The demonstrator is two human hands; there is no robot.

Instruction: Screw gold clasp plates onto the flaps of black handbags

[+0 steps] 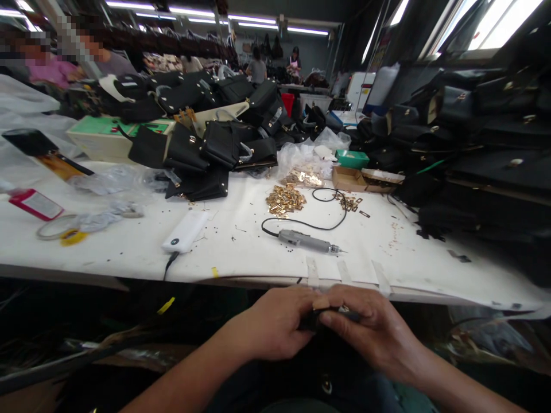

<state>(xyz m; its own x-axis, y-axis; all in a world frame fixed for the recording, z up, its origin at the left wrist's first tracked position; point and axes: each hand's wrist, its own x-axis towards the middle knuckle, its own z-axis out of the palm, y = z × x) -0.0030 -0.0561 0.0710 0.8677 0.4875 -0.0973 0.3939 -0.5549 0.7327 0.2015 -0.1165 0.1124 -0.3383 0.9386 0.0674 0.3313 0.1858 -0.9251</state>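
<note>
Just below the front edge of the table, my left hand (282, 321) and my right hand (374, 327) meet, both closed on the edge of a black bag (316, 367). The bag hangs into my lap, dark and hard to outline, with a metal fitting low on it. A small brown patch (321, 303) shows between my fingertips; what it is I cannot make out. On the table beyond lies a grey electric screwdriver (307, 241) with its cord, its bit toward the right. Behind it is a pile of gold metal fittings (284, 199).
Black bags (219, 143) are heaped at the back, and more bags (486, 132) are stacked high on the right. A white power bank (186, 231), a red-and-white bottle (37, 205) and a cardboard box (348, 179) stand on the white table (241, 246). Other people work farther back.
</note>
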